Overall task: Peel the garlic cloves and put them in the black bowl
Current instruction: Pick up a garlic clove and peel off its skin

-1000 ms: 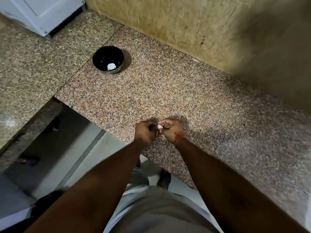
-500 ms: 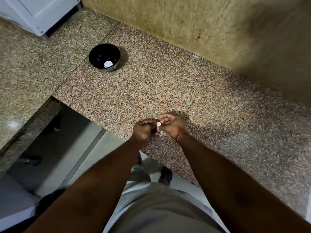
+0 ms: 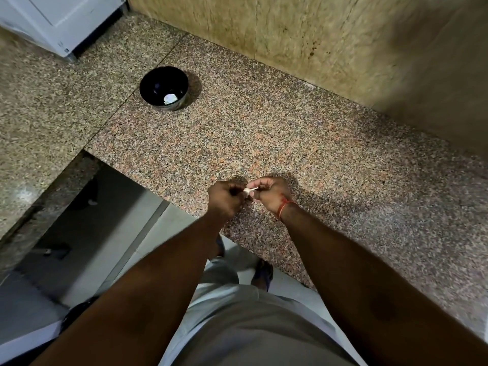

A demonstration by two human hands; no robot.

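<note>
A small pale garlic clove (image 3: pixel 247 191) sits between both my hands, just above the near edge of the speckled granite counter (image 3: pixel 303 143). My left hand (image 3: pixel 224 199) pinches it from the left with curled fingers. My right hand (image 3: pixel 268 192), with a red thread on the wrist, pinches it from the right. The black bowl (image 3: pixel 158 83) stands far off to the upper left on the counter, with one white peeled clove (image 3: pixel 169 98) inside it.
A beige stone wall (image 3: pixel 317 43) runs along the counter's back. A white appliance (image 3: pixel 60 19) stands at the top left corner. Below the counter's front edge lies grey floor (image 3: pixel 87 247) with my feet.
Both hands stay together on the clove and have barely shifted. The camera view has moved slightly, so the bowl sits a little differently in the frame.
</note>
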